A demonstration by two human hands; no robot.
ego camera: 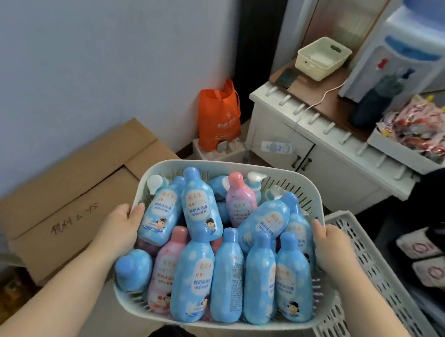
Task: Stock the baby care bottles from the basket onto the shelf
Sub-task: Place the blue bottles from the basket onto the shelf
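Left hand (118,227) and right hand (328,252) grip the pale slotted plastic basket (287,180) by its side rims; the blue and pink baby care bottles (194,270) all lie inside it, none stocked, and no shelf is in view.

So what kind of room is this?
Probably a shop's back room: a cardboard box, a water dispenser on a cabinet, and a basket full of bottles.

A pale, slotted plastic basket (233,166) sits in the lower middle of the frame, heaped full. Most of the load is blue bottles (193,276) with white spots and a cartoon child on the label. A few pink bottles (240,201) lie among them. All lie jumbled, caps mostly toward the far rim, where white pump tops (255,178) show.
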